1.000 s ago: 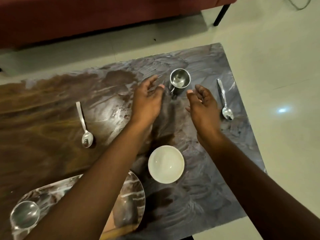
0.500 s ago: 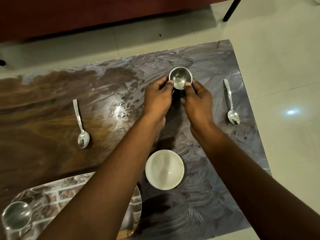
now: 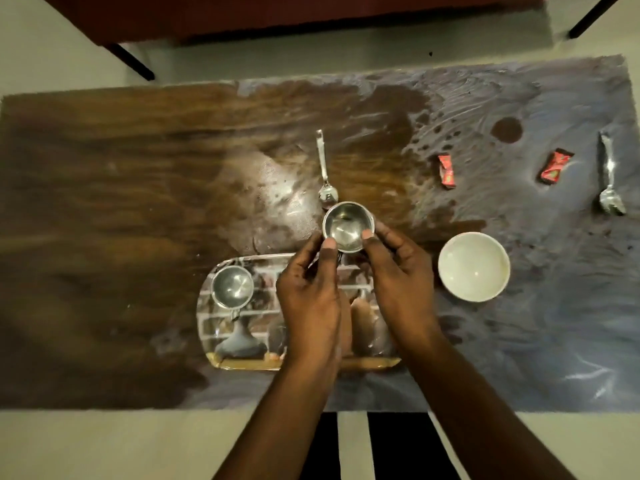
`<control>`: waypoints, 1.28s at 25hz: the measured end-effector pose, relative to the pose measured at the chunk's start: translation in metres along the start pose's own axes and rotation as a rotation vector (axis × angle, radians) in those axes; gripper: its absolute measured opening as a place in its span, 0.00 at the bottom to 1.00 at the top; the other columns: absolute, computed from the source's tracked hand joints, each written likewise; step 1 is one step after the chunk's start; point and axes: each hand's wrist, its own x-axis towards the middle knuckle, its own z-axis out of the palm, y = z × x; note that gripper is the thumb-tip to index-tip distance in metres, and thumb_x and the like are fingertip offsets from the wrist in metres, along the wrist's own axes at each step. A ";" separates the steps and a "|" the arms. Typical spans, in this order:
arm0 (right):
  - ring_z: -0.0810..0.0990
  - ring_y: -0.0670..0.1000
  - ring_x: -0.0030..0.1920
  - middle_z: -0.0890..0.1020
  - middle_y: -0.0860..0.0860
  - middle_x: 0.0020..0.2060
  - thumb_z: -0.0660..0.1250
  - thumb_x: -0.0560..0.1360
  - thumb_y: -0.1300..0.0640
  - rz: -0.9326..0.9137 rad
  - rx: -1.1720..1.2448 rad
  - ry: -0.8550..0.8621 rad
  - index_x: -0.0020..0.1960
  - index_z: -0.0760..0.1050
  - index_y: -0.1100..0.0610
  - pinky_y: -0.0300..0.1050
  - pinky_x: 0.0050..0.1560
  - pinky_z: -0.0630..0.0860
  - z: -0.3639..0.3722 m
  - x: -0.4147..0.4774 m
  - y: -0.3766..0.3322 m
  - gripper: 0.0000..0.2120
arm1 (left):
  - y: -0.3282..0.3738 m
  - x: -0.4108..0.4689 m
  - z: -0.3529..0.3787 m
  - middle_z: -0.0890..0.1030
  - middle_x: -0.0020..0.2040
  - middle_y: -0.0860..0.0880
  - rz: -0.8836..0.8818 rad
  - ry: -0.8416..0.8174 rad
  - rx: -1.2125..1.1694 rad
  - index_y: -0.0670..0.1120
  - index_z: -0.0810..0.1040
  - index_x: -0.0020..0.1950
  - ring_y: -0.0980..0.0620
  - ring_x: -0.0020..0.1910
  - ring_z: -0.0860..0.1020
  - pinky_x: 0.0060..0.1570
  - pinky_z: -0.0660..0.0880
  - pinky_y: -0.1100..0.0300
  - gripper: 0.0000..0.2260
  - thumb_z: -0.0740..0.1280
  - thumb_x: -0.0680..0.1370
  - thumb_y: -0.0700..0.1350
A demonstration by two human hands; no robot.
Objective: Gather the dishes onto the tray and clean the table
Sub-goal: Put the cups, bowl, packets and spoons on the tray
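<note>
My left hand (image 3: 310,299) and my right hand (image 3: 401,278) both grip a small steel cup (image 3: 348,226), held over the far edge of the patterned tray (image 3: 242,341). Another steel cup (image 3: 232,287) stands on the tray's left side. A white bowl (image 3: 473,266) sits on the table to the right of the tray. One spoon (image 3: 324,171) lies just beyond the held cup. Near the table's right end lies a second spoon (image 3: 608,174).
Two red candy wrappers (image 3: 446,170) (image 3: 554,167) lie on the wet, smeared right half of the wooden table (image 3: 104,202). A dark round stain (image 3: 506,129) marks the far right. A red sofa (image 3: 277,12) stands beyond the table.
Both hands closed on the steel cup at the far right of the table and carried it toward the tray. The view has shifted, showing the whole table and the wrappers.
</note>
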 end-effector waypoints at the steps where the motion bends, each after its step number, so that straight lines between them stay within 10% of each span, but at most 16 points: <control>1: 0.88 0.51 0.60 0.90 0.49 0.56 0.68 0.85 0.59 0.029 -0.015 -0.005 0.66 0.85 0.54 0.58 0.65 0.83 0.013 -0.012 0.013 0.12 | -0.007 -0.003 -0.022 0.88 0.61 0.45 -0.019 0.043 0.000 0.42 0.84 0.67 0.47 0.64 0.85 0.68 0.80 0.48 0.13 0.70 0.84 0.43; 11: 0.87 0.45 0.58 0.90 0.47 0.57 0.69 0.84 0.50 0.087 -0.279 -0.102 0.71 0.82 0.51 0.54 0.64 0.84 0.057 -0.039 0.068 0.16 | -0.041 0.003 -0.093 0.87 0.63 0.42 -0.141 0.233 -0.100 0.39 0.83 0.68 0.44 0.65 0.84 0.71 0.77 0.40 0.14 0.69 0.85 0.42; 15: 0.78 0.35 0.40 0.85 0.39 0.42 0.69 0.84 0.45 0.075 -0.343 -0.111 0.71 0.83 0.49 0.40 0.48 0.77 0.057 -0.036 0.073 0.17 | -0.040 0.003 -0.094 0.87 0.63 0.43 -0.161 0.246 -0.085 0.40 0.83 0.68 0.46 0.65 0.85 0.70 0.78 0.41 0.14 0.69 0.84 0.43; 20: 0.85 0.39 0.61 0.88 0.43 0.60 0.69 0.84 0.46 0.052 -0.394 -0.088 0.71 0.82 0.50 0.47 0.67 0.82 0.061 -0.038 0.075 0.18 | -0.038 0.002 -0.095 0.88 0.60 0.44 -0.196 0.252 -0.071 0.41 0.83 0.67 0.47 0.62 0.86 0.69 0.79 0.43 0.13 0.69 0.84 0.44; 26: 0.82 0.29 0.57 0.85 0.34 0.55 0.71 0.83 0.48 0.073 -0.320 -0.073 0.75 0.78 0.50 0.26 0.57 0.78 0.062 -0.044 0.069 0.21 | -0.034 -0.006 -0.095 0.90 0.53 0.49 -0.187 0.288 -0.025 0.44 0.86 0.60 0.52 0.55 0.88 0.64 0.83 0.47 0.08 0.71 0.83 0.44; 32: 0.85 0.41 0.60 0.87 0.42 0.59 0.70 0.83 0.51 -0.102 -0.261 0.072 0.68 0.83 0.49 0.40 0.61 0.82 0.005 -0.059 0.043 0.13 | -0.038 -0.046 -0.066 0.82 0.45 0.54 0.013 0.227 0.171 0.53 0.80 0.49 0.52 0.44 0.81 0.47 0.78 0.49 0.15 0.69 0.78 0.31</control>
